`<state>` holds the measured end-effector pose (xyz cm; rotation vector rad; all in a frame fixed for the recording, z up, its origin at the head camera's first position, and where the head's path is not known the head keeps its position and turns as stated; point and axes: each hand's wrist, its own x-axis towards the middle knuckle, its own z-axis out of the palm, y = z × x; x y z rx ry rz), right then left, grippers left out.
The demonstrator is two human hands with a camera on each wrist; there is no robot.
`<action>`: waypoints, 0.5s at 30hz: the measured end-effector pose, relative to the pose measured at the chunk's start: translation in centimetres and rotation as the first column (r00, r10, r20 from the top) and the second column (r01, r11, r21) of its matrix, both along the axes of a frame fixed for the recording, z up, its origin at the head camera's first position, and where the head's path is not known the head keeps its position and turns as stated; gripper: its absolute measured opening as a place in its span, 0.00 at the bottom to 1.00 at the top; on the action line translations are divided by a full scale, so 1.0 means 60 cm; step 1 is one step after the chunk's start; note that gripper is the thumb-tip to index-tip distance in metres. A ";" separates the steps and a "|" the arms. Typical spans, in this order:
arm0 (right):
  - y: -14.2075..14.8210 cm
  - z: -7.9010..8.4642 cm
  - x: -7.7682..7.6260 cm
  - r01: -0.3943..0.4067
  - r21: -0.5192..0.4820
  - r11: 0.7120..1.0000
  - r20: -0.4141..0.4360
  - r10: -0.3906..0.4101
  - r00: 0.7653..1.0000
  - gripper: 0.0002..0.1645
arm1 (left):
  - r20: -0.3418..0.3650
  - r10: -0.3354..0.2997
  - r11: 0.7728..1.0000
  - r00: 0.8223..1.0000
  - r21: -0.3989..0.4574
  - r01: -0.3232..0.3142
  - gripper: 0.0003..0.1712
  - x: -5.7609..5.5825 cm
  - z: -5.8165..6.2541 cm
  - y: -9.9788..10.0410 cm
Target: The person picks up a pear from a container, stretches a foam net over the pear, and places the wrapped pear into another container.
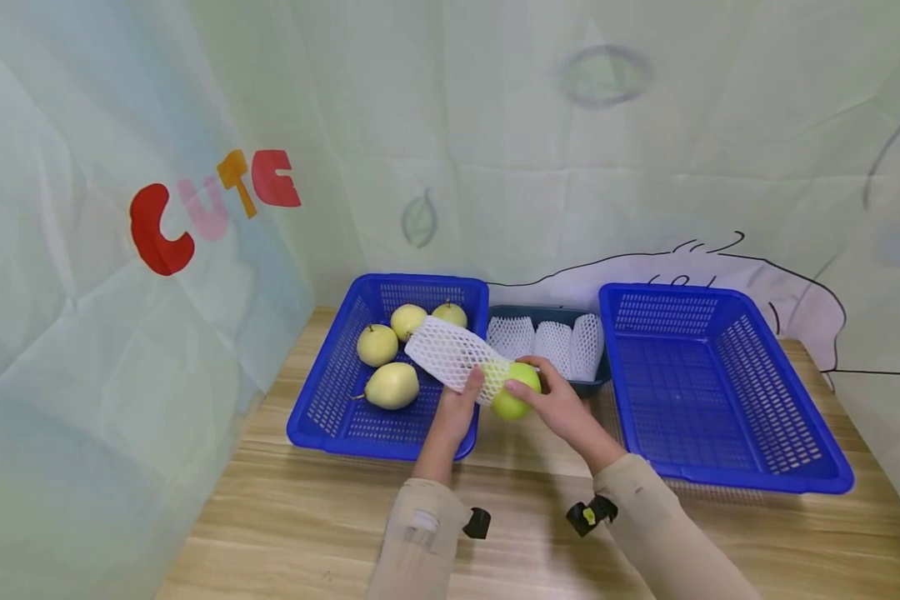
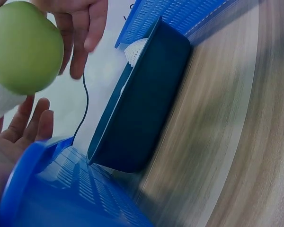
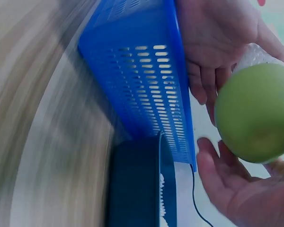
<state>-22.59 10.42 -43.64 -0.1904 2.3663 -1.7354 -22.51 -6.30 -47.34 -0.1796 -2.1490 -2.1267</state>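
Observation:
A round, smooth green fruit [image 1: 512, 407] sticks out of the end of a white foam net sleeve [image 1: 446, 348]. My left hand [image 1: 457, 408] holds the sleeve near that end, thumb on top of the mesh. From the right, my right hand [image 1: 566, 408] grips the fruit with its thumb on the near side and fingers around the far side. Both hands are above the table, in front of the dark teal tray [image 2: 142, 99]. The sleeve's loose end reaches over the left blue basket [image 1: 318, 408], where several pale yellow pears [image 1: 392, 386] lie.
More white foam sleeves [image 1: 553, 346] lie in the tray between the two baskets. The right blue basket [image 1: 693, 408] shows its bare bottom. A printed cloth [image 1: 420, 100] hangs behind the wooden table [image 1: 315, 517].

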 end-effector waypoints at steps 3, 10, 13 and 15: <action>0.000 0.000 -0.001 -0.004 -0.075 0.997 0.031 0.006 1.000 0.32 | -0.031 -0.037 0.999 0.999 0.011 0.038 0.42 -0.001 -0.002 0.000; -0.006 0.000 0.002 -0.001 -0.272 0.962 0.101 0.030 0.994 0.32 | -0.077 -0.150 0.988 0.986 0.009 0.152 0.37 -0.001 0.010 0.002; -0.010 0.002 0.004 0.043 -0.356 0.933 0.155 0.013 0.988 0.35 | -0.075 -0.191 0.982 0.979 -0.020 0.190 0.36 0.008 0.029 0.003; -0.012 0.000 0.004 0.073 -0.404 0.912 0.179 0.000 0.984 0.36 | -0.057 -0.204 0.978 0.977 -0.049 0.201 0.37 0.016 0.042 0.003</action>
